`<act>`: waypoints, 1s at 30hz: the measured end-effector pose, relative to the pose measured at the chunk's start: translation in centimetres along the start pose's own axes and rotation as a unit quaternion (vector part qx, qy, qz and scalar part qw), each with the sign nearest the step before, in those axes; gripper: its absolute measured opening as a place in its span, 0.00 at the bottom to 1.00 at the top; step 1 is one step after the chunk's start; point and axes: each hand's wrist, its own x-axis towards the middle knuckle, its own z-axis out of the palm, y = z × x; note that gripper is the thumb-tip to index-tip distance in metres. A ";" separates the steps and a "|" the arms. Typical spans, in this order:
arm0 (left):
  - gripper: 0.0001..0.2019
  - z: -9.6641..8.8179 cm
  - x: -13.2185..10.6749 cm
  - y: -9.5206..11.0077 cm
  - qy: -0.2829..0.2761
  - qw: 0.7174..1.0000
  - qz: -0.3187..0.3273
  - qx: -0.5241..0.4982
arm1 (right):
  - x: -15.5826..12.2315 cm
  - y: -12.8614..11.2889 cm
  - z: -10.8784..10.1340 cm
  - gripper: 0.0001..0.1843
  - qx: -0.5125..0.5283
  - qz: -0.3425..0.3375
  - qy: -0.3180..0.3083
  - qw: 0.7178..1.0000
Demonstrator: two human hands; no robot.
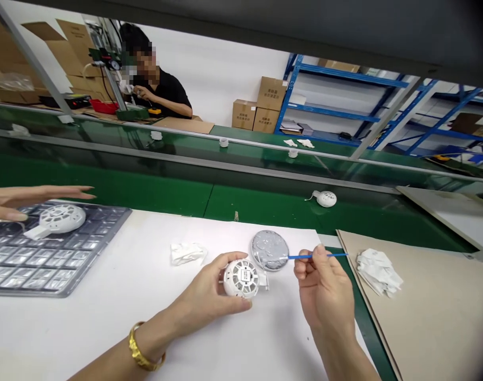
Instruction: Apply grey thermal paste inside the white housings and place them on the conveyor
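Observation:
Between the thumb and fingers of my left hand (203,290) is a round white plastic housing (242,278) with slotted openings and a short handle-like neck on its right side. My right hand (326,288) pinches a thin blue stick (338,255). The stick's pale tip reaches over a round dish of grey paste (270,248); whether it touches the paste I cannot tell. The dish rests on white paper (146,338), just beyond the housing. A crumpled white tissue (188,254) lies to the left of the dish.
At the left, another person's hand (35,200) hovers by a similar white housing (62,218) on a compartmented tray (58,280). A further housing (326,199) sits on the green belt (178,194). Crumpled tissue (379,271) lies on cardboard (435,312) at right. Someone works behind the frame.

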 end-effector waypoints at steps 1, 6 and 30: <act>0.32 0.0 0.0 0.1 -0.001 1.000 -0.001 -0.003 | -0.5 0.2 0.0 0.14 -0.009 -0.002 -0.005 1.000; 0.31 -0.2 -0.3 1.1 -0.024 0.999 -0.013 -0.018 | -1.9 1.1 -0.2 0.14 -0.059 -0.034 -0.009 0.998; 0.32 -1.1 -0.6 0.6 -0.057 0.996 0.010 -0.072 | -3.0 0.7 -0.5 0.04 -0.165 -0.285 -0.151 0.932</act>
